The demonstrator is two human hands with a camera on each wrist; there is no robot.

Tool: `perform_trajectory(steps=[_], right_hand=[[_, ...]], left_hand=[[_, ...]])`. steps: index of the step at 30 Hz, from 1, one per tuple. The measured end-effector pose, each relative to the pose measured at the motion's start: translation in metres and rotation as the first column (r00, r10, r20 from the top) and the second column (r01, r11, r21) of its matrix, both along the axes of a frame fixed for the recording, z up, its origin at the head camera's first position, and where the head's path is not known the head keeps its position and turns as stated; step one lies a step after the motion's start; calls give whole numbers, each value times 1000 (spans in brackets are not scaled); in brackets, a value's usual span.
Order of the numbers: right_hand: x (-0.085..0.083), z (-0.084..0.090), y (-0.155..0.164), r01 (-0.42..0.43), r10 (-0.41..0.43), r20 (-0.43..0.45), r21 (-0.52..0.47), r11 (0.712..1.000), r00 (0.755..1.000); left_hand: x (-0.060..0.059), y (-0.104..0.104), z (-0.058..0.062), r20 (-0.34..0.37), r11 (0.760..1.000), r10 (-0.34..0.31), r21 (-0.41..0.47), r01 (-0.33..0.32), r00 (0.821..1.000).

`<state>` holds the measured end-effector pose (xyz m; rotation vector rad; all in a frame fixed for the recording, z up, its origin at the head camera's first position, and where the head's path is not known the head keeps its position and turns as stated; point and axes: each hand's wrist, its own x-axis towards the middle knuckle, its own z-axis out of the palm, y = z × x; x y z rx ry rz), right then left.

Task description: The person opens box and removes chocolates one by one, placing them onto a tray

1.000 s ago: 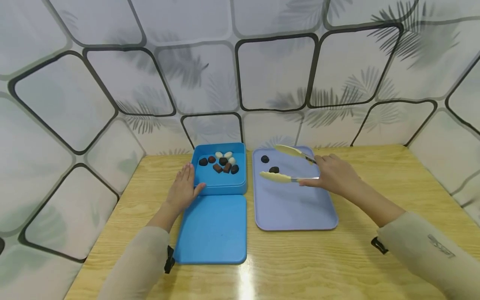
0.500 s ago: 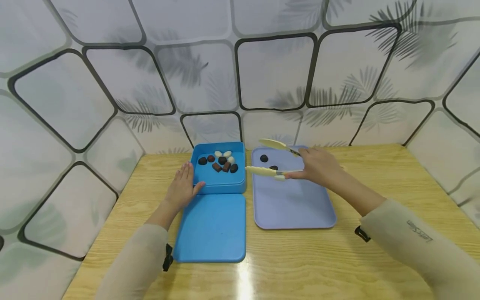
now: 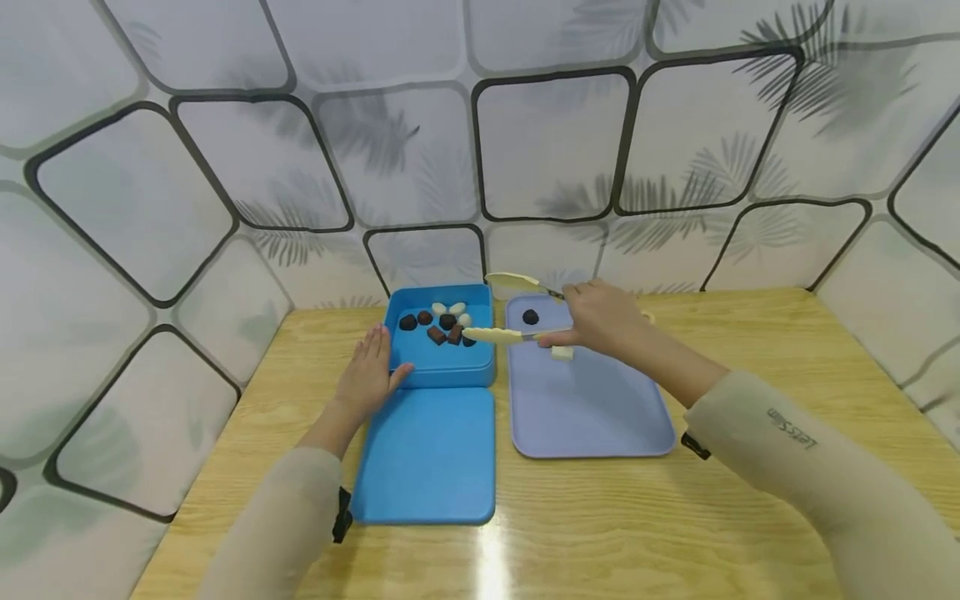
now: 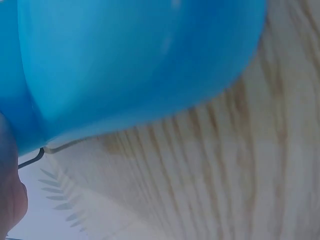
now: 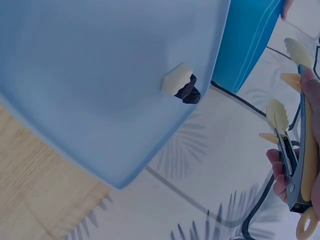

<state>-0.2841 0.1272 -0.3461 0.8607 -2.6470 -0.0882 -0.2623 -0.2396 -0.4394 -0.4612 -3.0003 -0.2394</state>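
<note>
The right hand is gripping a pair of cream-tipped tongs, fingers curled round the handles; the tong arms are standing apart, the lower tip reaching over the blue box. The box is holding dark and white pieces. The left hand is resting flat against the box's left wall — fingers straight. A lavender tray is carrying one dark piece and one white piece. The blue lid is lying in front of the box. The right sleeve is showing the lettering "Lets-Slim".
</note>
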Motion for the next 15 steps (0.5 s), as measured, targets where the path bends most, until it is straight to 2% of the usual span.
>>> perform_trajectory(steps=[4,8,11,15], right_hand=[[1,-1,-8,-29,30,-62,14,999,998],[0,-3,-16,-39,40,-86,17,999,995],[-3,-5,-24,-32,34,-64,36,999,997],[-6,-4,-37,0,-1,13,74,997,1000]], left_hand=[[0,1,-1,-7,1000,4,15,-4,1000],[-1,2,-2,-9,1000,4,12,-4,1000],[0,2,-3,-10,1000,4,13,-4,1000],[0,1,-3,-10,1000,12,16,-12,1000]])
